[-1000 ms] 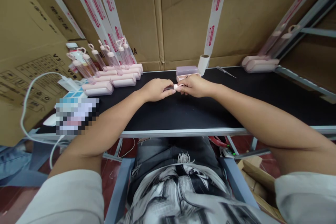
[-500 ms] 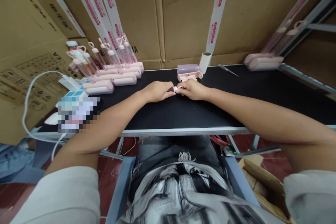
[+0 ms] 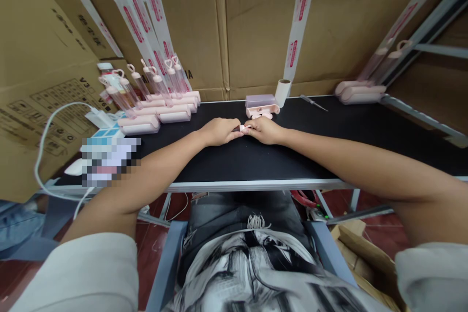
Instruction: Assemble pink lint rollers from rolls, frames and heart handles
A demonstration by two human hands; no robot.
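My left hand (image 3: 219, 131) and my right hand (image 3: 268, 130) meet over the middle of the black tabletop. Between them is a small tube with a pink cap (image 3: 242, 128). My left fingers close around its dark, narrow body, most of which they hide. The pink loop on the cap is pinched by my right thumb and fingers. Just behind my right hand lies an opened pink case (image 3: 263, 110) with a translucent lilac part (image 3: 260, 101). Some small pink pieces sit in front of that case, partly covered by my hand.
Pink cases with upright clear tubes (image 3: 157, 85) stand in rows at the left. More cases (image 3: 361, 93) are at the right. A white cardboard roll (image 3: 282, 92) and a thin tool (image 3: 313, 102) lie at the back. A power strip (image 3: 106, 130) with cables is far left.
The view has shifted slightly. Both hands keep their hold on the capped tube, with little visible change between them.
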